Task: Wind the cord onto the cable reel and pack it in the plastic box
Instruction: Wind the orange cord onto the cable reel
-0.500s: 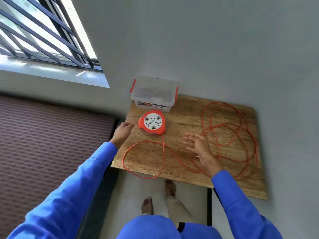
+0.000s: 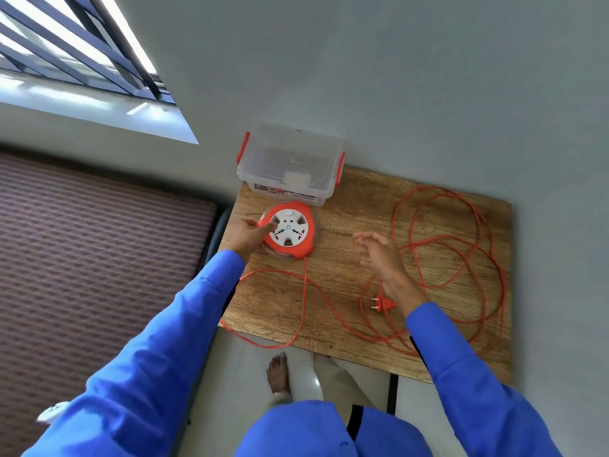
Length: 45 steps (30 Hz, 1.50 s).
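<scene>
Wooden table (image 2: 356, 311) against a grey wall: the lidded plastic box (image 2: 288, 164) sits at the back, contents unclear. Just before it, the cable reel (image 2: 290, 230), left hand (image 2: 248, 237) touching its rim, fingers relaxed. Right hand (image 2: 382, 255) hovers released over the loose cord (image 2: 461, 242).

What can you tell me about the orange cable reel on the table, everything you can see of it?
The cable reel is a round orange plastic case with a white socket face turned upward. It sits on the wooden table just in front of the clear plastic box. The orange cord leaves its near edge, mostly unwound. The left hand touches its left rim.
</scene>
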{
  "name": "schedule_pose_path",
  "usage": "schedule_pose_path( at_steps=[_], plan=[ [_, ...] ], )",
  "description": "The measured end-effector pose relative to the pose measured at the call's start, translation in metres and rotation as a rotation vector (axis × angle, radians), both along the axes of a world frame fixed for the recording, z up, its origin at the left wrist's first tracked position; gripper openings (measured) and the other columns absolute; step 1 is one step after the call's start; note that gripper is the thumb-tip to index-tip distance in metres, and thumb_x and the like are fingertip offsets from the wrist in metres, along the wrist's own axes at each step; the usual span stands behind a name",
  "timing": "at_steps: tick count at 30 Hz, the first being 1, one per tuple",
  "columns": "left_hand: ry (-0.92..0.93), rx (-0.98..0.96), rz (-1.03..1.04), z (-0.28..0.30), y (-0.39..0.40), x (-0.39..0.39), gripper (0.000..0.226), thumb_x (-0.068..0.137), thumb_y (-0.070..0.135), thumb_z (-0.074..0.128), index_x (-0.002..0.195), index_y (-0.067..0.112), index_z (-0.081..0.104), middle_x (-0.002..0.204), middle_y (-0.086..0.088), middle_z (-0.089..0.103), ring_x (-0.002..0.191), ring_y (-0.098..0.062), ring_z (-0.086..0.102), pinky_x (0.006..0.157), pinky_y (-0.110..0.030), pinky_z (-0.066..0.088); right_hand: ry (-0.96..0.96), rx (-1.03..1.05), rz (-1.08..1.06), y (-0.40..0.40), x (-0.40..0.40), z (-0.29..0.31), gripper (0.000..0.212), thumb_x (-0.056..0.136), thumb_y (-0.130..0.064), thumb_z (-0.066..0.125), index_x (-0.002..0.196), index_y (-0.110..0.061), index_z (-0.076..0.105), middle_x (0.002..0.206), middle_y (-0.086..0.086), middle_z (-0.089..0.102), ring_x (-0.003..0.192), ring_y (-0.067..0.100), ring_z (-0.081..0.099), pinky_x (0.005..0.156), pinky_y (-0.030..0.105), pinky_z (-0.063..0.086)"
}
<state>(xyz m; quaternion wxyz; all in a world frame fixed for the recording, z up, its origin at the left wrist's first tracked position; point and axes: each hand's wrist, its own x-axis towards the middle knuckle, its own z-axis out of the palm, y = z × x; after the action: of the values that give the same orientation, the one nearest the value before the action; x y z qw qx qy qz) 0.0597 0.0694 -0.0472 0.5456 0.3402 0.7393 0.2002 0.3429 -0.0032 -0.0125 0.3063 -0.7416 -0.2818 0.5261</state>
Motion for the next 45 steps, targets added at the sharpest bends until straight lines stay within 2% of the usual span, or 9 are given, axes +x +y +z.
schedule_pose_path(
  at_steps=[4, 8, 11, 15, 22, 26, 30, 34, 45],
  plan=[
    [-0.061, -0.085, -0.026, -0.007, 0.001, 0.004, 0.040, 0.102, 0.032, 0.079, 0.130, 0.004, 0.073, 0.106, -0.008, 0.082, 0.062, -0.002, 0.067, 0.075, -0.026, 0.062, 0.024, -0.005, -0.005, 0.000, 0.006, -0.002, 0.022, 0.108, -0.020, 0.055, 0.109, -0.024, 0.077, 0.122, -0.005, 0.076, 0.113, 0.016, 0.069, 0.096, 0.041, 0.055],
    [-0.180, -0.089, -0.023, -0.006, -0.006, 0.013, 0.052, 0.101, 0.033, 0.081, 0.139, 0.004, 0.060, 0.125, -0.015, 0.079, 0.098, -0.019, 0.077, 0.074, -0.026, 0.060, 0.022, 0.021, -0.004, -0.007, 0.018, 0.001, 0.022, 0.107, -0.022, 0.056, 0.111, -0.024, 0.078, 0.116, -0.003, 0.079, 0.112, 0.018, 0.072, 0.095, 0.040, 0.057],
    [-0.192, -0.007, -0.035, 0.005, -0.016, 0.020, 0.045, 0.097, 0.032, 0.086, 0.125, 0.013, 0.057, 0.124, -0.015, 0.078, 0.100, -0.021, 0.078, 0.071, -0.026, 0.064, 0.033, 0.049, 0.023, -0.015, 0.027, 0.007, 0.021, 0.107, -0.022, 0.058, 0.112, -0.025, 0.078, 0.111, -0.003, 0.081, 0.110, 0.020, 0.074, 0.093, 0.040, 0.059],
    [-0.142, 0.159, -0.144, 0.034, -0.036, 0.022, 0.038, 0.094, 0.033, 0.089, 0.114, 0.022, 0.059, 0.117, -0.009, 0.077, 0.110, -0.026, 0.075, 0.097, -0.043, 0.063, 0.038, 0.116, 0.040, -0.032, 0.036, 0.029, 0.018, 0.107, -0.024, 0.062, 0.113, -0.026, 0.078, 0.114, -0.003, 0.082, 0.107, 0.018, 0.077, 0.076, 0.026, 0.058],
    [-0.138, 0.544, -0.313, 0.146, -0.047, -0.007, 0.038, 0.092, 0.032, 0.090, 0.123, 0.021, 0.071, 0.103, 0.007, 0.085, 0.096, -0.012, 0.081, 0.082, -0.028, 0.064, -0.018, 0.366, 0.153, -0.066, 0.036, 0.099, 0.023, 0.102, -0.022, 0.071, 0.125, -0.018, 0.074, 0.117, 0.003, 0.080, 0.111, 0.021, 0.075, 0.096, 0.036, 0.058],
    [-0.085, 0.721, -0.387, 0.216, -0.048, -0.014, 0.035, 0.088, 0.039, 0.093, 0.113, 0.031, 0.071, 0.098, 0.010, 0.085, 0.089, -0.007, 0.081, 0.079, -0.021, 0.062, -0.038, 0.529, 0.190, -0.075, 0.021, 0.150, 0.030, 0.097, -0.012, 0.077, 0.127, -0.010, 0.073, 0.117, 0.009, 0.079, 0.106, 0.012, 0.075, 0.086, 0.016, 0.057],
    [-0.119, 0.808, -0.474, 0.277, -0.062, -0.026, 0.052, 0.077, 0.064, 0.085, 0.116, 0.032, 0.072, 0.101, 0.011, 0.085, 0.092, -0.010, 0.083, 0.081, -0.028, 0.066, 0.036, 0.636, 0.213, -0.083, -0.004, 0.186, 0.038, 0.095, -0.023, 0.080, 0.132, -0.018, 0.072, 0.118, -0.003, 0.081, 0.111, 0.003, 0.074, 0.088, 0.013, 0.056],
    [-0.214, 0.820, -0.506, 0.296, -0.080, -0.029, 0.056, 0.080, 0.058, 0.087, 0.121, 0.023, 0.073, 0.103, 0.000, 0.086, 0.095, -0.022, 0.084, 0.085, -0.040, 0.065, 0.186, 0.707, 0.234, -0.092, -0.029, 0.199, 0.043, 0.094, -0.028, 0.080, 0.136, -0.019, 0.071, 0.126, 0.002, 0.080, 0.122, 0.017, 0.073, 0.097, 0.019, 0.056],
    [-0.305, 0.804, -0.531, 0.297, -0.092, -0.025, 0.048, 0.094, 0.046, 0.080, 0.131, 0.017, 0.069, 0.111, -0.003, 0.086, 0.102, -0.023, 0.083, 0.085, -0.032, 0.068, 0.300, 0.721, 0.228, -0.091, -0.034, 0.209, 0.039, 0.093, -0.013, 0.078, 0.131, -0.005, 0.072, 0.123, 0.014, 0.080, 0.113, 0.025, 0.077, 0.100, 0.035, 0.061]
  ],
)
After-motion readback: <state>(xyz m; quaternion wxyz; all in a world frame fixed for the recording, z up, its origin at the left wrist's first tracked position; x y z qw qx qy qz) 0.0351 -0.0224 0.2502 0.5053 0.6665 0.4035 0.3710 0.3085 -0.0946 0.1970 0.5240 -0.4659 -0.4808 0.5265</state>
